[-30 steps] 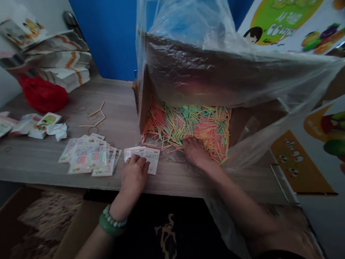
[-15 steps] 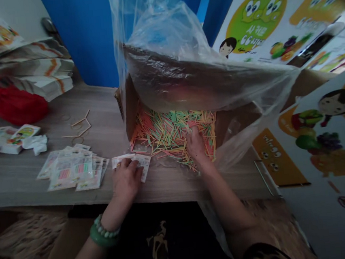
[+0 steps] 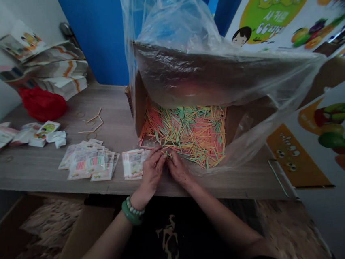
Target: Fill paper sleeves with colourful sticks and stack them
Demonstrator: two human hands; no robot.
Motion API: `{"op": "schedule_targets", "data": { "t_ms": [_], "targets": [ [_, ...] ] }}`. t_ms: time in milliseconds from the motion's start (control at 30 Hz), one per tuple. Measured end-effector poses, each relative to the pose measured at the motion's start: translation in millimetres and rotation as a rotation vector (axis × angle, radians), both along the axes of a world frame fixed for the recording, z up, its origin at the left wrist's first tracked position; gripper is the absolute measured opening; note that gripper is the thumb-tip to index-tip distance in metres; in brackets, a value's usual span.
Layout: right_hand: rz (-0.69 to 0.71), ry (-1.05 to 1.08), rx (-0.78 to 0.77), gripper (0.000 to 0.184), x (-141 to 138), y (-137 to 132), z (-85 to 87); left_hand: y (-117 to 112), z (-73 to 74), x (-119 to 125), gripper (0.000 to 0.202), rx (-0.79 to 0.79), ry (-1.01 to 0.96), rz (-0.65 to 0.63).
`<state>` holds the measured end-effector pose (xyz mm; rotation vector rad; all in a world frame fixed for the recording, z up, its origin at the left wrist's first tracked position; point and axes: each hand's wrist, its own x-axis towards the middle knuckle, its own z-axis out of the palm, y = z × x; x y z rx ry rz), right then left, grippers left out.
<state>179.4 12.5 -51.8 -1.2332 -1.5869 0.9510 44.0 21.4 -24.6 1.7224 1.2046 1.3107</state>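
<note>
- One big clear plastic bag billows over an open cardboard box, which serves as the landmark; the bag's film lines the box and spills out of its near side.
- One wooden worktop carries the box, which stands on its right half.
- Hundreds of thin coloured sticks, pink, green, yellow and orange, lie in a loose heap on the box floor, reaching out to its open near edge.
- Several stacked printed packs sit far left of the box against the wall, with a red bag just in front of them.
- A fan of small printed packets lies flat left of the box, near the worktop's front edge, and a shorter pile of packets lies between that fan and the box's near corner.
- Both hands meet just in front of the box's near-left corner. The left hand, with a green bead bracelet on its wrist, rests beside the shorter pile, its fingertips pinched together with those of the right hand.
- Between the two grips sits a small bunch of sticks, apparently pinched by both, though the dim view leaves the exact hold uncertain.
</note>
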Motion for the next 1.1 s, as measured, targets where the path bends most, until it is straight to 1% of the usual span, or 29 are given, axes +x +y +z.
{"op": "schedule_targets", "data": {
  "t_ms": [100, 167, 233, 333, 433, 500, 567, 633, 700, 767, 833, 867, 900, 967, 1033, 1067, 1100],
  "targets": [
    [0.003, -0.097, -0.049, 0.021, -1.3, -3.2, 1.9, -5.4, 4.0, -1.8, 0.021, 0.058, -0.032, 0.072],
    [0.031, -0.121, -0.018, 0.026, -3.9, -5.1, 2.2, -6.9, 9.3, -4.6, 0.016, 0.087, 0.004, 0.094],
    [0.067, -0.134, 0.013, 0.034, -6.3, -5.9, 1.0, -6.3, 14.8, -8.0, 0.015, 0.091, 0.080, 0.103],
    [0.092, -0.176, 0.021, 0.038, -8.8, -4.9, -3.2, -4.6, 21.4, -12.5, 0.015, 0.073, 0.174, 0.077],
    [0.136, -0.213, 0.062, 0.032, -11.3, -1.8, -6.6, -6.2, 25.8, -14.9, 0.016, 0.069, 0.249, 0.026],
    [0.165, -0.207, 0.086, 0.028, -13.0, 0.9, -6.2, -8.9, 27.3, -15.7, 0.017, 0.079, 0.358, -0.033],
    [0.174, -0.229, 0.070, 0.024, -13.4, 4.0, -3.9, -11.1, 26.9, -17.3, 0.021, 0.052, 0.525, -0.066],
    [0.171, -0.318, 0.031, 0.022, -12.0, 6.8, -1.1, -11.6, 24.1, -20.7, 0.025, -0.020, 0.694, -0.072],
    [0.169, -0.428, 0.005, 0.027, -9.2, 9.0, 1.3, -10.5, 18.8, -25.6, 0.027, -0.085, 0.800, -0.105],
    [0.175, -0.494, -0.002, 0.038, -6.2, 10.2, 3.1, -8.8, 11.9, -31.0, 0.028, -0.117, 0.837, -0.149],
    [0.206, -0.515, 0.019, 0.045, -3.0, 10.6, 5.0, -7.6, 5.0, -36.0, 0.029, -0.145, 0.837, -0.170],
    [0.228, -0.513, 0.037, 0.046, -0.7, 10.9, 6.1, -7.3, 2.3, -38.3, 0.028, -0.159, 0.822, -0.164],
    [0.245, -0.498, 0.055, 0.045, 2.3, 11.5, 7.2, -6.9, 0.2, -40.5, 0.027, -0.176, 0.788, -0.142],
    [0.250, -0.424, 0.074, 0.037, 11.4, 14.2, 9.2, -6.1, -1.0, -44.6, 0.023, -0.203, 0.694, -0.059],
    [0.165, -0.291, 0.039, 0.025, 22.8, 18.5, 10.3, -5.1, 1.1, -46.9, 0.020, -0.231, 0.577, 0.019],
    [0.092, -0.201, 0.002, 0.020, 27.8, 20.5, 10.4, -4.7, 2.9, -46.4, 0.021, -0.267, 0.484, 0.027],
    [0.017, -0.097, -0.042, 0.017, 31.4, 21.9, 10.5, -4.5, 4.8, -44.3, 0.023, -0.326, 0.364, 0.003]
  ]
}}
